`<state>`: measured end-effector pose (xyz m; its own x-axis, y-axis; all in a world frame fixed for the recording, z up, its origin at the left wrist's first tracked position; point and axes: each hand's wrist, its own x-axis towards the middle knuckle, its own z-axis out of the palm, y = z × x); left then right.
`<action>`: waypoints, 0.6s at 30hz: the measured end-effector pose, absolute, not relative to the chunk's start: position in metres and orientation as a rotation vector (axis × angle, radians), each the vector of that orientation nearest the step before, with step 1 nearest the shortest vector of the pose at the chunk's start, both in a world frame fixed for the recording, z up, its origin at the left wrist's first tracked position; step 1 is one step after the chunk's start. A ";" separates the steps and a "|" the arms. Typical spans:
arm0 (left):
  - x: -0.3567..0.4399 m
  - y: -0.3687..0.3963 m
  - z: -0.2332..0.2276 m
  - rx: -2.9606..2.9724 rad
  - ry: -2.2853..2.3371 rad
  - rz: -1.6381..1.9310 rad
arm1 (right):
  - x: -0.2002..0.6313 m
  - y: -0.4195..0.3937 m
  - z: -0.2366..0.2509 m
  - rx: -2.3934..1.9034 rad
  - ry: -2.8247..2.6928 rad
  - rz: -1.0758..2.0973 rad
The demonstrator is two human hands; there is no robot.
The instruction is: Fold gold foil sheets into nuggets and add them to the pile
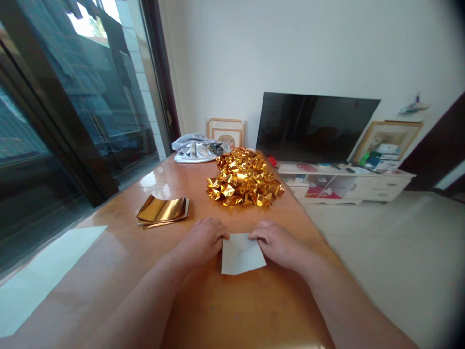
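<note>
A small sheet of paper (241, 254) lies white side up on the glossy wooden table (232, 310), close in front of me. My left hand (203, 240) rests on its left edge with fingertips pressing the top left corner. My right hand (278, 242) presses its top right part. Both hands lie flat on the sheet. Behind them sits a heap of folded gold foil pieces (245, 179). A stack of flat gold foil sheets (163, 211) lies to the left of the heap.
A bundle of grey-white cloth (198, 148) lies at the table's far end. Glass sliding doors (72, 106) run along the left. A television (314, 126) on a low white cabinet (348, 182) stands beyond the table's right edge, with tiled floor on the right.
</note>
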<state>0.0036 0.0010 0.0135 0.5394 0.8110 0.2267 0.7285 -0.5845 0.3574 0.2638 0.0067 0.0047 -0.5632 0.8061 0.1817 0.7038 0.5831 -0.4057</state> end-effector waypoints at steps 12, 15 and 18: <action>0.000 0.002 0.011 2.515 1.326 0.541 | 0.266 0.006 0.009 -1.197 -2.463 0.497; 0.001 0.000 0.013 2.445 1.366 0.561 | 0.265 0.008 0.007 -1.150 -2.435 0.540; 0.001 -0.001 0.016 2.363 1.380 0.574 | 0.264 0.012 0.003 -1.199 -2.315 0.625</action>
<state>0.0015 -0.0005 0.0157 0.4452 0.8793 0.1694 0.7401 -0.4678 0.4831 0.2641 0.0124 0.0033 -0.5164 0.8358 0.1864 0.6287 0.5178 -0.5803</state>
